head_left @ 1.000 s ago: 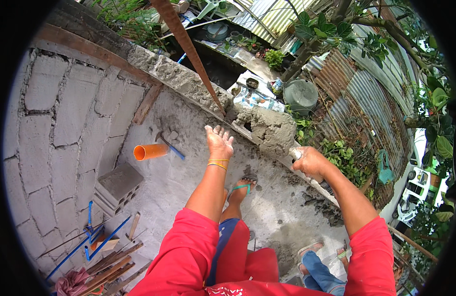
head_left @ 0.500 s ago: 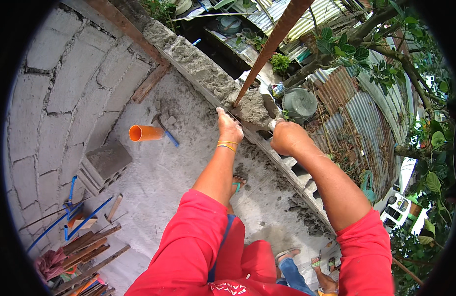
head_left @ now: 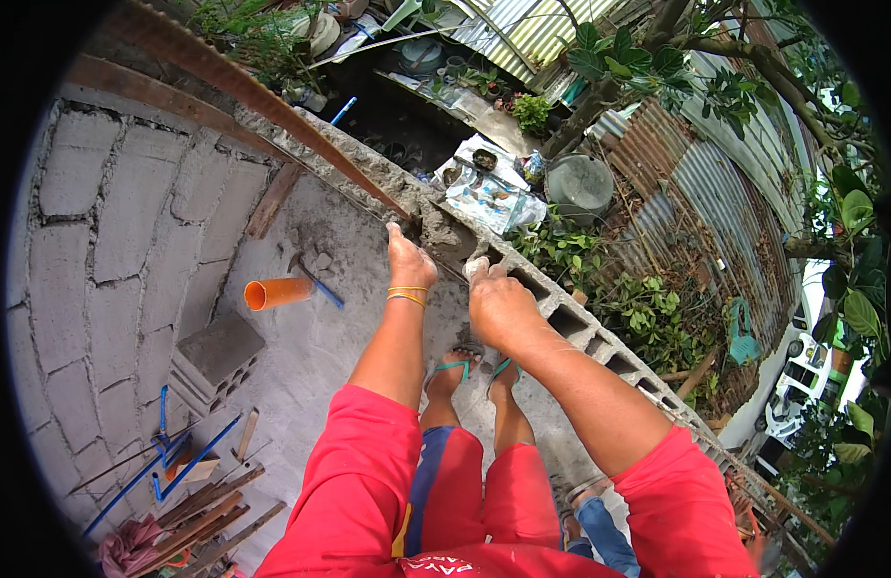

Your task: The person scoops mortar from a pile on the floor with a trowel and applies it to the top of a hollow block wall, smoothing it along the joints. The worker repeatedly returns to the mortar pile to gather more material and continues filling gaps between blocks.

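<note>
My right hand (head_left: 508,303) is closed around the pale handle (head_left: 475,266) of what looks like a trowel, at the top of a hollow-block wall (head_left: 592,339). Its blade is hard to make out. Wet grey mortar (head_left: 445,238) lies on the blocks just beyond it. My left hand (head_left: 410,262) is extended, fingertips against the wall's near top edge, beside the mortar; nothing shows in it. Close to those fingertips, a rusty steel bar (head_left: 301,130) rises from the wall top.
On the concrete floor are an orange pipe (head_left: 279,293), a blue-handled hammer (head_left: 320,287) and a hollow block (head_left: 219,354). Wood pieces (head_left: 200,530) and a blue-framed saw (head_left: 201,457) lie lower left. Another person's jeans-clad leg (head_left: 604,535) is near me. Past the wall are plants and a bucket (head_left: 578,185).
The view has shifted, bringing both my feet and more open block cells into sight. My right hand has come slightly nearer to me along the wall; my left stays by the bar.
</note>
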Demonstrator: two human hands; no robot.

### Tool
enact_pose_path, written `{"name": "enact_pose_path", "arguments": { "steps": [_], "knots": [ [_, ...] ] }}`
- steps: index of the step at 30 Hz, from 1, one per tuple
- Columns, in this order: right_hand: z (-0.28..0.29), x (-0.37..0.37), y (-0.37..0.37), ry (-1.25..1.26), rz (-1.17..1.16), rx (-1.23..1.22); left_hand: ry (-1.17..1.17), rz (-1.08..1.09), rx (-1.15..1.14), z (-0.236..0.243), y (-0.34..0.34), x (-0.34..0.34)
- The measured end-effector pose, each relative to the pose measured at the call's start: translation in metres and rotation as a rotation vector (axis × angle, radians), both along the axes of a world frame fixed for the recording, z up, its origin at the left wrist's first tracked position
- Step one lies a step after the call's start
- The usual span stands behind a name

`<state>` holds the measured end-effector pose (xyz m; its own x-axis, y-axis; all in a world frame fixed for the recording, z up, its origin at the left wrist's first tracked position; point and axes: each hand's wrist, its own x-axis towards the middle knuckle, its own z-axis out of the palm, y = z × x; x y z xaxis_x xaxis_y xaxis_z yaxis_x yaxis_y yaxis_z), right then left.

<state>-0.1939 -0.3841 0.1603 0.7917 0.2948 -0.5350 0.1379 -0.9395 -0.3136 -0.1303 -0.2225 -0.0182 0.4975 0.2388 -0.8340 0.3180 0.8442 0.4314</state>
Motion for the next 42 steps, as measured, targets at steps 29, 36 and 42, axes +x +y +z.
{"name": "enact_pose_path", "arguments": {
  "steps": [29, 36, 42],
  "knots": [
    [0.028, 0.007, -0.173, 0.000, 0.271, -0.075, -0.167, -0.802, 1.144, 0.057, -0.079, -0.072],
    [0.011, 0.042, -0.144, -0.158, 0.284, 0.102, 0.018, -0.601, 1.039, 0.045, -0.054, -0.061],
    [0.000, 0.015, -0.174, -0.099, 0.297, 0.019, -0.084, -0.883, 1.238, 0.054, -0.059, -0.052]
  ]
}}
